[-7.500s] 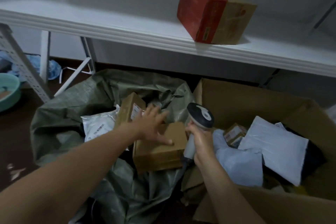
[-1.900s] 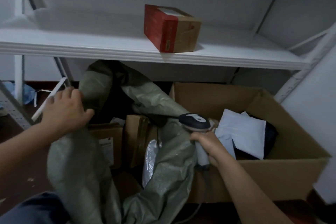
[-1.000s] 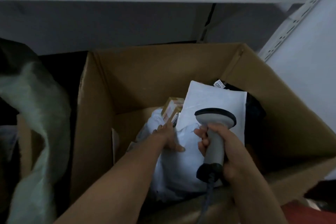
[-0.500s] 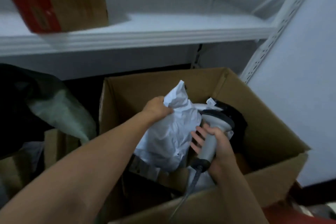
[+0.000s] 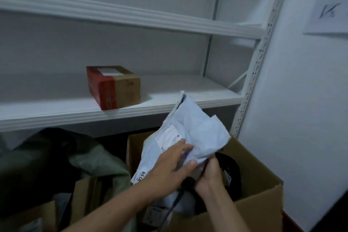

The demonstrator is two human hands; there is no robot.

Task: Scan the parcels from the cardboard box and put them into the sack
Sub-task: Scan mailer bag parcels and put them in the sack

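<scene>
Here the left hand [image 5: 172, 165] holds a crumpled white parcel [image 5: 201, 130], label [image 5: 169, 135] showing.

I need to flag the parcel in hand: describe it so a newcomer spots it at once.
Below the white metal shelving stands an open brown cardboard box. Held above it in the left hand is a crumpled white plastic mailer bag with a printed label. Unlike the red-and-brown carton on the shelf, it is soft and lifted.

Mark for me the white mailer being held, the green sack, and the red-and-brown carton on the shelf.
white mailer [image 5: 199, 130]: head view, on its crumpled upper face.
sack [image 5: 98, 162]: head view, on its green fold.
red-and-brown carton [image 5: 128, 90]: head view, on its brown side.
</scene>
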